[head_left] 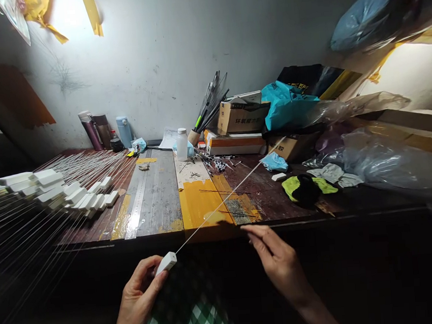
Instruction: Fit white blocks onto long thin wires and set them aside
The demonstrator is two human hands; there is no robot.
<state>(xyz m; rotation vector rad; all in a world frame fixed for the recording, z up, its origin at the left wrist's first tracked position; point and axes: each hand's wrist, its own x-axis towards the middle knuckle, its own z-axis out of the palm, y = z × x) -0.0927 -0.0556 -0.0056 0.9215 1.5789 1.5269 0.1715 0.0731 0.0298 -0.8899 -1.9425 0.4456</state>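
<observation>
My left hand point(141, 290) is closed around a small white block point(167, 263) in front of the table edge. A thin pale rod point(219, 206) sticks out of the block's end and slants up to the right, above the tabletop. To the right, just before the table edge, my right hand point(276, 254) is held apart from the rod. Its thumb and fingertips are pinched together; whatever they hold, if anything, is too small to make out. On the left of the table lies a stack of similar white blocks point(50, 181) with thin rods point(94, 163) running through them.
A metal ruler point(135, 212) and yellow tape point(200, 202) lie on the table point(159, 200). Behind stand a white bottle point(182, 144), flasks point(123, 131) and a cardboard box point(240, 116). At right are a blue mask point(274, 162), gloves point(306, 187) and clear plastic bags point(386, 165).
</observation>
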